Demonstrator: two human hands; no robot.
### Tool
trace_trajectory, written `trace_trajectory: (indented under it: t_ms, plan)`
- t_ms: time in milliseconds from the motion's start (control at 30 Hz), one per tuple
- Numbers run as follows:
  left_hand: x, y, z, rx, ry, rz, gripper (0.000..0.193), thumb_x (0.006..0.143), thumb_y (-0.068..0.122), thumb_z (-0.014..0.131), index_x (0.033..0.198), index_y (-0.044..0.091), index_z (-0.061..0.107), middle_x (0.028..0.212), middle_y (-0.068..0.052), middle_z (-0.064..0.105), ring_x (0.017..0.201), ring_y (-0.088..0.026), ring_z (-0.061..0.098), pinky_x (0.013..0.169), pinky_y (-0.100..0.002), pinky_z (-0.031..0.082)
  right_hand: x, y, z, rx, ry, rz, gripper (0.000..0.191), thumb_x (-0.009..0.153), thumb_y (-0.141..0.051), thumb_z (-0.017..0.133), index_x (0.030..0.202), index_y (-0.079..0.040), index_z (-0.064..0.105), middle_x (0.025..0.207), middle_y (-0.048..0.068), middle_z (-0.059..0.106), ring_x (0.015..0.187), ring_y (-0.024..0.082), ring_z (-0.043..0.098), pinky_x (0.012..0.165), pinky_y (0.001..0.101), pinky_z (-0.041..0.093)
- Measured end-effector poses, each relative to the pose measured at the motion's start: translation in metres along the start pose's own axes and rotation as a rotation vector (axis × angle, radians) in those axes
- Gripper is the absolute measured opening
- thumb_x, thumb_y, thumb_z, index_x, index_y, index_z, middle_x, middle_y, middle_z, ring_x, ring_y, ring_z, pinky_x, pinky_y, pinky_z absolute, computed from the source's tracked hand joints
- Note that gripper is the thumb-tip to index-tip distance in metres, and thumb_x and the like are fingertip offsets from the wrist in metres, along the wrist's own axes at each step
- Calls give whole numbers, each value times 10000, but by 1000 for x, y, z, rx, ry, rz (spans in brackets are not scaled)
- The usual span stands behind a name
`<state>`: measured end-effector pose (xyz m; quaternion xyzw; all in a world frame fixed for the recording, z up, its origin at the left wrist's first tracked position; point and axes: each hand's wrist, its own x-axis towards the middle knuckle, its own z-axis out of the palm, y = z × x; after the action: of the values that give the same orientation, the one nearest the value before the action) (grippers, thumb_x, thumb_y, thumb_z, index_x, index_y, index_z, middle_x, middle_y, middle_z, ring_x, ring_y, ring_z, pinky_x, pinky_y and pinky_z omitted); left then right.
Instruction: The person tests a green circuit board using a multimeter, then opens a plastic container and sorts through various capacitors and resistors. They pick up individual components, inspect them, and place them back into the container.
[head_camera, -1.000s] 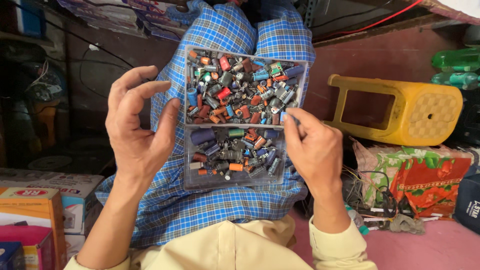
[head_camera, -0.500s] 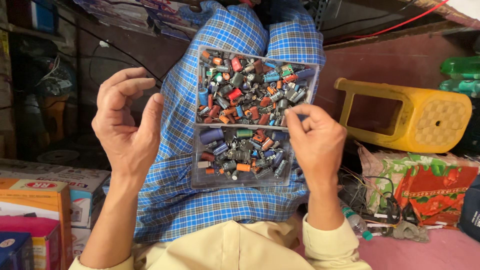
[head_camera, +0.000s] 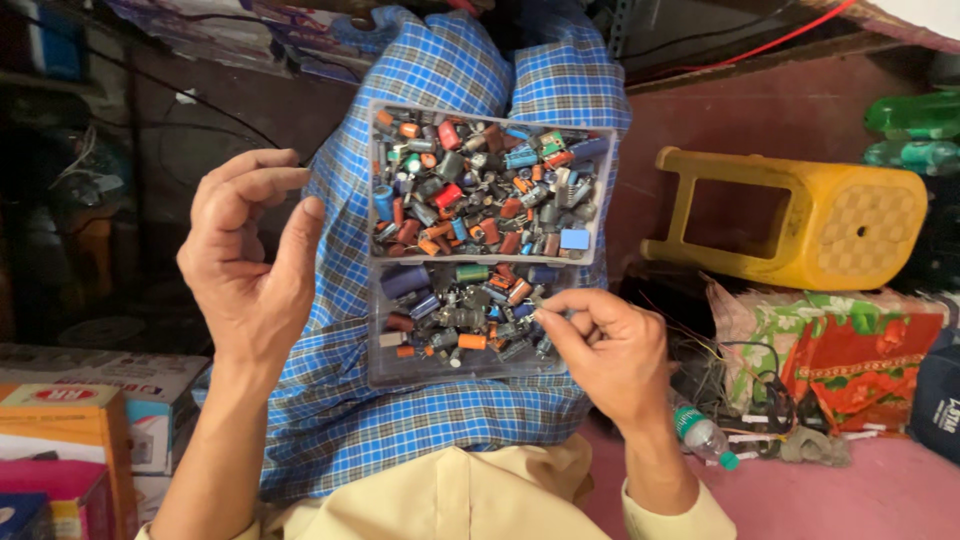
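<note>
While the left hand (head_camera: 250, 270) hovers open and empty just left of the clear plastic tray (head_camera: 488, 372) resting on the blue checked cloth (head_camera: 330, 420) over the lap, the sorting step looks in hand: the right hand (head_camera: 610, 350) pinches a small component (head_camera: 537, 300) at the near compartment's right side. Lifting it free would call for a fine, steady pinch. Both compartments hold mixed capacitors (head_camera: 470, 190); a yellow stool (head_camera: 800, 215) lies far right.
</note>
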<state>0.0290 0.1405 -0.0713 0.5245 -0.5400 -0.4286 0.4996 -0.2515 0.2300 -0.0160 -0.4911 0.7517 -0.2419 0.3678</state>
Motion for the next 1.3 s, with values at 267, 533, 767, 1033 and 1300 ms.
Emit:
trace_trajectory:
  t_ms: [267,533,767,1033,1300]
  plan:
    - [-1,3,4,21,-14,8,120,1094,-53,724,1183,-47,643,1329,-127,600,1224,-147,623,1053,-252,542,14,-21,-6,-72,67,70,341,929,-165,727,1243,-37,698,547,16,633,495,14,545,459,230,441]
    - [-3,7,14,14,-48,-2,127,1089,-58,726,1185,-50,643,1335,-125,606,1203,-139,641,1021,-250,559,33,-52,36,-252,-219,74,616,1010,-223,485,1499,116,327,472,131,614,383,249,624,379,414,482]
    - [-2,6,14,40,-56,-2,124,1097,-57,731,1187,-55,646,1341,-128,613,1190,-139,652,1020,-248,559,11,-58,40,-241,-253,-78,630,984,-189,572,1522,72,373,466,146,591,383,322,609,416,463,450]
    - [1,8,13,39,-54,-6,114,1092,-54,725,1179,-46,652,1331,-128,609,1202,-142,640,1023,-248,555,5,-30,-3,-338,122,-91,361,985,-161,619,1299,16,646,625,193,636,527,346,678,470,447,479]
    - [4,17,15,56,-43,-10,142,1037,-44,721,1160,-38,650,1314,-124,608,1207,-152,636,1040,-269,552,11,-28,15,-356,0,30,513,966,-162,590,1445,-3,499,509,184,608,464,372,648,441,486,466]
